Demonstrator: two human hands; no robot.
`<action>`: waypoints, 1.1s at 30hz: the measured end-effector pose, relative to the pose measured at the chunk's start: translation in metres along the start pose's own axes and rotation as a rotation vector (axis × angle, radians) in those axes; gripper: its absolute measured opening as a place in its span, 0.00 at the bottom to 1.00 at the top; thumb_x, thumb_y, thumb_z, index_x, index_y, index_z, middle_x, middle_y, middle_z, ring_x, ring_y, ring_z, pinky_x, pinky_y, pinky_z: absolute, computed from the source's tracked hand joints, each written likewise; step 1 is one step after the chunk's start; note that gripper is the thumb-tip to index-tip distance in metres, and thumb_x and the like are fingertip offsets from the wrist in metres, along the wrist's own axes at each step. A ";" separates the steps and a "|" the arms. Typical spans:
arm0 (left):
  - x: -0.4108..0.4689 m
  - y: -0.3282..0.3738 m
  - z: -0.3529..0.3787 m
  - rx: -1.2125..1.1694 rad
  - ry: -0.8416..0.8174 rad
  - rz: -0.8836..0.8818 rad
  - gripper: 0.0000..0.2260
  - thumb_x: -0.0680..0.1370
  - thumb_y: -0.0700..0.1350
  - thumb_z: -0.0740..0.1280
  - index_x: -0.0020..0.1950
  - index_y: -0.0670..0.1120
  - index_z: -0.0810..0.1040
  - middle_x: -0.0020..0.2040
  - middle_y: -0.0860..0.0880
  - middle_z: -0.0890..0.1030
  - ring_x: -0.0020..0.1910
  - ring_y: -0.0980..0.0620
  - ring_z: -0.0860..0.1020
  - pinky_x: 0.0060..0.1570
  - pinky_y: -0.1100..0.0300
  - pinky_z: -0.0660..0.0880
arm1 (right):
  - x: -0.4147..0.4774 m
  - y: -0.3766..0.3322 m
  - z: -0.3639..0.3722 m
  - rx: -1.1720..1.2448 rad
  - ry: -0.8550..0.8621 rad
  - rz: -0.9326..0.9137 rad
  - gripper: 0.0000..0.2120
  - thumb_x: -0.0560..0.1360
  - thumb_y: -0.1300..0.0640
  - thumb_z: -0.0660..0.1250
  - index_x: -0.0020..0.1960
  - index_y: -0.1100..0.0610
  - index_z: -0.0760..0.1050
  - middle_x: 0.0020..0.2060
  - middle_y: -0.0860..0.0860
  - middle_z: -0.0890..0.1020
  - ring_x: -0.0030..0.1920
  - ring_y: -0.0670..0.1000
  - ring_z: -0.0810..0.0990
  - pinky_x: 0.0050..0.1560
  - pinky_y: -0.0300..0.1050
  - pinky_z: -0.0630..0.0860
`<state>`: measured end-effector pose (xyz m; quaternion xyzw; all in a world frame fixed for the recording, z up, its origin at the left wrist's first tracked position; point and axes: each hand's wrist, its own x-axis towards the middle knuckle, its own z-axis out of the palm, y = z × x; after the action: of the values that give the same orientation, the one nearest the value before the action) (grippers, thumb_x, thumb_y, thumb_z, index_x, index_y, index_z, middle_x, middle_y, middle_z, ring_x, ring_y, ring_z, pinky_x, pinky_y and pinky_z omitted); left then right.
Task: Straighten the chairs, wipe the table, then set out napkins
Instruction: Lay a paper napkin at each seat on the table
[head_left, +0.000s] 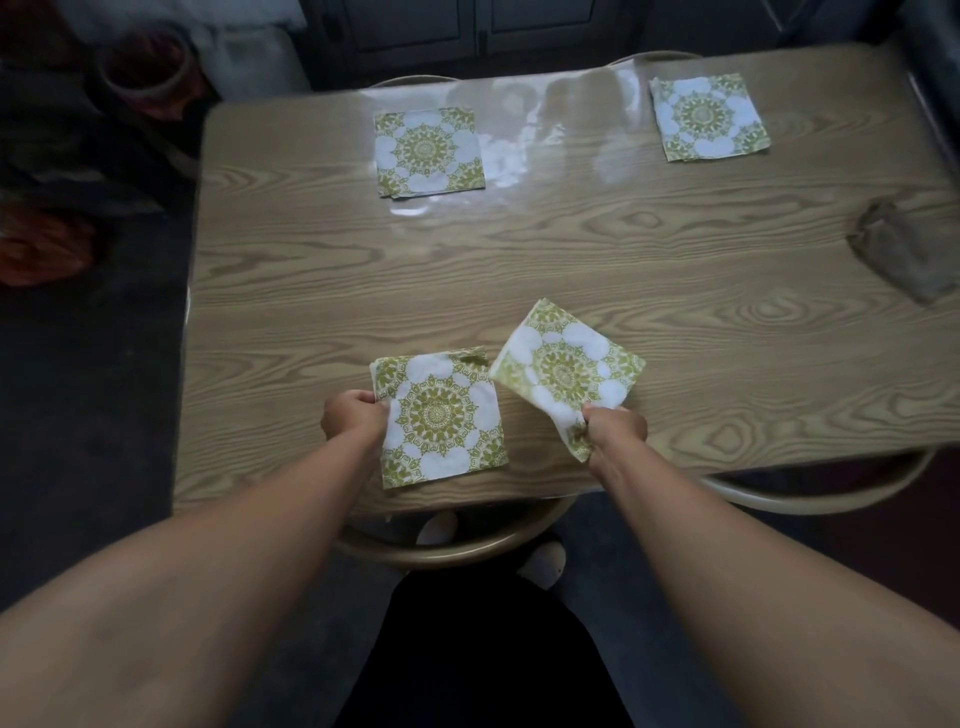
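Now left hand (355, 420) grip pinches flat napkin (441, 418) edge; right hand (615, 428) grip clutches lifted napkin (563, 371) corner.

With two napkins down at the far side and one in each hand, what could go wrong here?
1. The right hand pinches its napkin by one crumpled corner; it may tear or land creased and skewed.
2. That napkin hangs close to the left napkin; set down here, they could overlap.
3. The left hand grips its napkin near the table edge; a tug could slide it off.
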<state>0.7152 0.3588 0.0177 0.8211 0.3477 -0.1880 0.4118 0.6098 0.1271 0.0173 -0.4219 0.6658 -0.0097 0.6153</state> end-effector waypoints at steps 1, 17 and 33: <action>0.001 0.000 0.000 0.001 -0.006 -0.002 0.11 0.73 0.39 0.73 0.33 0.49 0.76 0.48 0.43 0.84 0.45 0.43 0.83 0.51 0.47 0.81 | 0.000 0.001 -0.001 -0.012 0.001 -0.011 0.14 0.73 0.65 0.69 0.59 0.62 0.77 0.49 0.56 0.82 0.47 0.57 0.82 0.52 0.52 0.81; -0.019 0.011 0.010 0.223 0.163 0.206 0.12 0.76 0.45 0.70 0.58 0.45 0.76 0.62 0.42 0.76 0.58 0.43 0.76 0.57 0.49 0.74 | -0.002 0.000 -0.012 -0.260 -0.045 -0.200 0.16 0.77 0.60 0.66 0.64 0.61 0.74 0.58 0.56 0.80 0.55 0.57 0.80 0.57 0.52 0.78; -0.144 0.048 0.153 -0.010 -0.635 0.077 0.13 0.76 0.39 0.71 0.60 0.37 0.78 0.53 0.40 0.82 0.44 0.44 0.81 0.36 0.57 0.77 | 0.040 -0.039 -0.144 -0.321 -0.092 -0.306 0.09 0.73 0.63 0.71 0.53 0.61 0.79 0.49 0.58 0.84 0.48 0.56 0.83 0.56 0.55 0.79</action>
<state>0.6481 0.1554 0.0391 0.7318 0.1713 -0.4175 0.5107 0.5168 0.0063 0.0402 -0.6107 0.5582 0.0223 0.5612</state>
